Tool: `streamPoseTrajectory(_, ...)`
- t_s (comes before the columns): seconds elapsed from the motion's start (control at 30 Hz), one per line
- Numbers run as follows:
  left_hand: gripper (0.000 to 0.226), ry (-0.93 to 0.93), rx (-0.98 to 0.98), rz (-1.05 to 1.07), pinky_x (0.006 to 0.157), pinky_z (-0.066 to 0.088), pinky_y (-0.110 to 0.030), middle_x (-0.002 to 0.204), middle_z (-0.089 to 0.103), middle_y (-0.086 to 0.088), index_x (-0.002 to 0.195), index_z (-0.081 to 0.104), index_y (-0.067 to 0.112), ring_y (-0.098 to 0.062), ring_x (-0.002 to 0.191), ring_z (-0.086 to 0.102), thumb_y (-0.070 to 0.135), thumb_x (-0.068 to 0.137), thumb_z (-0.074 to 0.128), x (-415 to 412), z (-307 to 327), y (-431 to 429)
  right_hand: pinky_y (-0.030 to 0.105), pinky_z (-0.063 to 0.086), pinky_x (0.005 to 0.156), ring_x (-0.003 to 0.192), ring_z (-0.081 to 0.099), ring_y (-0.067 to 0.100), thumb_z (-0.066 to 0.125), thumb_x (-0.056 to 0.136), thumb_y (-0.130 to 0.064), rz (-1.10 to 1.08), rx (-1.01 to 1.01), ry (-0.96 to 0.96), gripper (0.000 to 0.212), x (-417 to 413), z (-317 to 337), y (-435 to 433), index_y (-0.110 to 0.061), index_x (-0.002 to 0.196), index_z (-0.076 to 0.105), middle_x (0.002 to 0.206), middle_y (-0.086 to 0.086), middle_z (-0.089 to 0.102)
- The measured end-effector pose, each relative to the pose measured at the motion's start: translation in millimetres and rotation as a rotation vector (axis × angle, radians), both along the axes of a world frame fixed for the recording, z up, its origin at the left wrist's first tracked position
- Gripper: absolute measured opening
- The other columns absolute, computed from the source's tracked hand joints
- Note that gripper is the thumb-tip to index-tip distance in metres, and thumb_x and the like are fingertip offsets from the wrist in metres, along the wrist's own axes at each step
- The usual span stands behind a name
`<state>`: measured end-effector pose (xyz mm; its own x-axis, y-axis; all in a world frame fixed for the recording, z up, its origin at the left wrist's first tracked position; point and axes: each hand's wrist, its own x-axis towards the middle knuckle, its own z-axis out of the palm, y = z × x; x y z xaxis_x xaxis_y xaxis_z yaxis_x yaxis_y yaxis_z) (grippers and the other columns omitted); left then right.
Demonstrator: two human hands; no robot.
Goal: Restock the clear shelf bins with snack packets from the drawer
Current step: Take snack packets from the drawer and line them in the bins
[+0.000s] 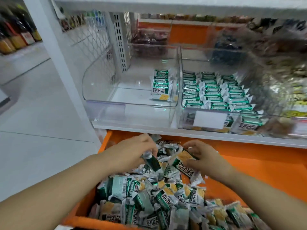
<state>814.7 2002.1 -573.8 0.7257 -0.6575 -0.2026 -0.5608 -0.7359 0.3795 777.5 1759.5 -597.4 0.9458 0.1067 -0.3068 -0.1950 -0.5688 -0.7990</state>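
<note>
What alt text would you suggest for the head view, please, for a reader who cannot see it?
Two hands reach into an orange drawer heaped with green snack packets, the left hand gripping one packet and the right hand holding a second packet. On the shelf, the left clear bin holds one small stack while the right bin is packed in rows.

far-right packets [279,77]: motion-blurred, unreadable | drawer [257,171]: cut off at bottom edge | back bin [149,44]: perhaps dark packets
</note>
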Motion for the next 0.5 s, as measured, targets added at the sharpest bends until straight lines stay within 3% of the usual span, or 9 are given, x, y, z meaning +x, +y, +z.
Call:
streamPoseTrajectory(0.07,0.033,-0.012,-0.053,0.004,0.078,0.035,-0.018,0.107,0.035,0.022,0.103,0.053,0.040,-0.002,0.097,0.043,0.014,0.086,0.066,-7.0,18.8,-14.1,0.022,0.054,0.074,0.106,0.057,0.010,0.073,0.082,-0.012,-0.037,0.039,-0.019,0.043,-10.1,18.8,-5.1,-0.026,0.117,0.053,0.103,-0.013,0.059)
streamPoseTrajectory(0.13,0.034,-0.011,-0.116,0.032,0.078,0.041,-0.024,0.105,0.034,0.022,0.096,0.049,0.042,-0.005,0.095,0.046,0.013,0.087,0.065,-15.5,32.4,-27.6,0.039,0.059,0.067,0.092,0.067,0.021,0.071,0.083,-0.007,-0.103,0.172,-0.022,0.040,-21.1,35.4,-10.2,-0.023,0.117,0.054,0.101,-0.009,0.067)
streamPoseTrajectory(0.2,0.030,-0.005,-0.175,0.074,0.081,0.043,-0.026,0.120,0.033,0.019,0.096,0.051,0.042,-0.006,0.101,0.049,0.015,0.088,0.064,-25.0,40.8,-37.6,0.038,0.057,0.064,0.087,0.069,0.024,0.068,0.085,-0.005,-0.174,0.304,-0.036,0.038,-31.4,48.2,-16.8,-0.022,0.116,0.054,0.104,-0.001,0.071)
streamPoseTrajectory(0.27,0.028,0.012,-0.223,0.110,0.085,0.036,-0.020,0.131,0.027,0.018,0.098,0.053,0.041,-0.003,0.107,0.044,0.017,0.088,0.065,-34.4,45.7,-42.5,0.027,0.050,0.071,0.090,0.069,0.016,0.068,0.086,-0.011,-0.236,0.366,-0.066,0.039,-41.3,58.1,-23.8,-0.025,0.119,0.053,0.103,-0.001,0.072)
streamPoseTrajectory(0.37,0.028,0.051,-0.290,0.143,0.088,0.035,-0.016,0.129,0.032,0.021,0.096,0.053,0.043,0.003,0.102,0.046,0.020,0.087,0.067,-46.9,54.3,-44.8,0.043,0.049,0.089,0.100,0.066,0.021,0.068,0.084,-0.018,-0.312,0.447,-0.093,0.044,-53.9,69.5,-32.6,-0.032,0.122,0.051,0.106,0.005,0.069)
streamPoseTrajectory(0.43,0.028,0.091,-0.368,0.180,0.086,0.043,-0.016,0.122,0.040,0.022,0.094,0.053,0.042,0.001,0.095,0.056,0.019,0.086,0.068,-55.0,61.1,-46.0,0.051,0.049,0.091,0.098,0.063,0.029,0.068,0.083,-0.017,-0.361,0.510,-0.110,0.045,-60.8,77.9,-34.3,-0.036,0.120,0.052,0.100,0.013,0.062)
streamPoseTrajectory(0.5,0.030,0.135,-0.501,0.245,0.067,0.049,-0.016,0.114,0.048,0.018,0.090,0.054,0.039,-0.007,0.076,0.067,0.012,0.086,0.067,-63.4,64.3,-48.0,0.054,0.050,0.090,0.088,0.059,0.035,0.067,0.084,-0.013,-0.401,0.568,-0.118,0.049,-65.8,85.1,-33.6,-0.035,0.124,0.051,0.095,0.025,0.053)
